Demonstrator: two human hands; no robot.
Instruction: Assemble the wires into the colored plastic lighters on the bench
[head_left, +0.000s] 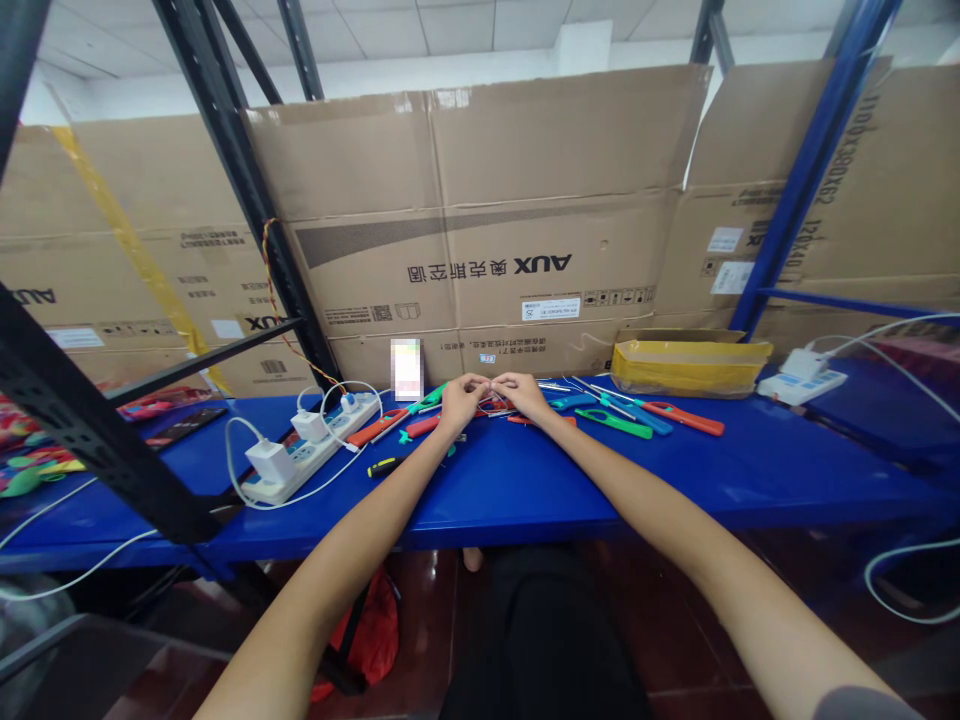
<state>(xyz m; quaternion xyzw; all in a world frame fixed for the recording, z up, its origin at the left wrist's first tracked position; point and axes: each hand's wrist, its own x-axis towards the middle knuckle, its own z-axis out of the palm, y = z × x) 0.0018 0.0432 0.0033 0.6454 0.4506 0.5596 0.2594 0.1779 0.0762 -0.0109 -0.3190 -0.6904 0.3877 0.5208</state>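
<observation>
My left hand (463, 400) and my right hand (521, 395) meet at the fingertips above the middle of a blue table (525, 490). A small thin part (492, 387) seems pinched between them, too small to identify. Long utility lighters lie around both hands, with a red one (382, 427) and a green one (427, 398) on the left. An orange-red lighter (682, 417) and a green lighter (613, 423) lie to the right. A black-and-yellow screwdriver (384, 466) rests near my left wrist.
A white power strip (311, 450) with white chargers and cables stands left of my hands. Another power strip (802, 385) sits far right, beside a yellow-taped cardboard box (690, 367). Black shelf uprights (255, 220) and large flattened cartons (480, 230) stand behind the table.
</observation>
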